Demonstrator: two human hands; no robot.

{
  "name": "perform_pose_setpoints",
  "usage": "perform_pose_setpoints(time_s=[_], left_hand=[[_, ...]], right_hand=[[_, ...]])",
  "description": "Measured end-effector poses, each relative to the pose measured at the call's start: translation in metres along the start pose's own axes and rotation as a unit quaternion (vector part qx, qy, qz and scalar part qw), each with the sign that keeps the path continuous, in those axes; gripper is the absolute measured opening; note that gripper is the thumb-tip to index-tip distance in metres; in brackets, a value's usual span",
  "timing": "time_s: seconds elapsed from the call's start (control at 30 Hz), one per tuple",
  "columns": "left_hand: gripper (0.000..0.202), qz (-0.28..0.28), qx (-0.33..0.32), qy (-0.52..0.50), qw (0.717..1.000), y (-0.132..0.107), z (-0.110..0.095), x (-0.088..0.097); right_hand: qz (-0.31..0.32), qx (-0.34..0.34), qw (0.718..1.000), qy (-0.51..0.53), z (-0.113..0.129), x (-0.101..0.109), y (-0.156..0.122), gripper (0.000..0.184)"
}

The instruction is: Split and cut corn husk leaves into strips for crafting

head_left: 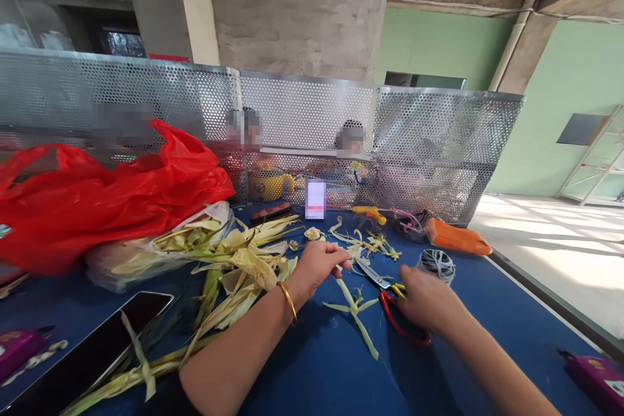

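Observation:
My left hand, a gold bangle on its wrist, is closed in a pinch on a pale corn husk strip. Below its fingertips hangs or lies a knotted, star-like bundle of husk strips; I cannot tell whether the two join. My right hand is over the handles of the scissors, one red and one yellow. Motion blurs its fingers, so their grip is unclear. The scissor blades point toward my left hand. A pile of dried corn husks lies left of my left hand, with small scraps beyond.
A red plastic bag and a dark phone-like slab are left. Grey twine, an orange package and a yellow glue gun sit right and back. A perforated metal screen borders the blue table; people are behind it.

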State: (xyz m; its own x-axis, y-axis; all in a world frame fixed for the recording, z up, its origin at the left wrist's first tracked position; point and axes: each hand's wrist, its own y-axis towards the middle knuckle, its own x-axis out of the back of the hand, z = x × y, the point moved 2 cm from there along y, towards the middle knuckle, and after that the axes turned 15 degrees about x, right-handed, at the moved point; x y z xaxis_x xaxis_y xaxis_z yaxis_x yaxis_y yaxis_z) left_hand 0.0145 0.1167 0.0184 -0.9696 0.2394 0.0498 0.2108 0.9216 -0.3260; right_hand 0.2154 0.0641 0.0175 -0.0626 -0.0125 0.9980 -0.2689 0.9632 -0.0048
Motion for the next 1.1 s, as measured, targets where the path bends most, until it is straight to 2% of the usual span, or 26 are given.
perform_pose_setpoints(time_s=[0.07, 0.17, 0.27, 0.37, 0.47, 0.53, 0.6, 0.67, 0.73, 0.9, 1.1], left_hand=[[0.016, -0.013, 0.009, -0.009, 1.0, 0.002, 0.001, 0.002], [0.016, -0.033, 0.008, -0.016, 0.999, 0.006, 0.004, 0.004], [0.017, -0.043, 0.004, -0.028, 0.999, 0.008, 0.005, 0.005], [0.019, -0.055, 0.007, -0.042, 0.998, 0.008, 0.006, 0.006], [0.019, -0.072, 0.008, -0.059, 0.996, 0.008, 0.006, 0.007], [0.017, -0.089, 0.01, -0.073, 0.993, 0.007, 0.005, 0.008], [0.016, -0.105, 0.013, -0.081, 0.991, 0.007, 0.004, 0.009], [0.016, -0.114, 0.014, -0.085, 0.99, 0.007, 0.002, 0.009], [0.015, -0.121, 0.014, -0.09, 0.989, 0.008, 0.002, 0.01], [0.016, -0.132, 0.013, -0.1, 0.986, 0.008, 0.002, 0.01], [0.012, -0.122, 0.011, -0.089, 0.988, 0.007, 0.007, 0.001]], right_hand=[[0.06, -0.001, 0.998, -0.008, 0.001, -0.015, -0.005, 0.037], [0.067, 0.013, 0.998, -0.013, 0.001, -0.027, -0.005, 0.043], [0.065, 0.021, 0.998, -0.01, -0.004, -0.025, -0.002, 0.042], [0.046, 0.023, 0.998, 0.03, -0.013, -0.016, -0.001, 0.05], [-0.021, 0.022, 0.993, 0.116, -0.02, -0.01, 0.0, 0.058], [-0.075, 0.023, 0.974, 0.21, -0.023, -0.009, 0.002, 0.058], [-0.117, 0.03, 0.94, 0.318, -0.023, -0.011, 0.003, 0.053], [-0.136, 0.047, 0.908, 0.393, -0.02, -0.012, 0.004, 0.051], [-0.136, 0.059, 0.897, 0.417, -0.016, -0.012, 0.004, 0.052], [-0.105, 0.067, 0.91, 0.396, -0.008, -0.006, -0.002, 0.05], [-0.095, 0.06, 0.92, 0.376, 0.002, 0.0, -0.005, 0.048]])
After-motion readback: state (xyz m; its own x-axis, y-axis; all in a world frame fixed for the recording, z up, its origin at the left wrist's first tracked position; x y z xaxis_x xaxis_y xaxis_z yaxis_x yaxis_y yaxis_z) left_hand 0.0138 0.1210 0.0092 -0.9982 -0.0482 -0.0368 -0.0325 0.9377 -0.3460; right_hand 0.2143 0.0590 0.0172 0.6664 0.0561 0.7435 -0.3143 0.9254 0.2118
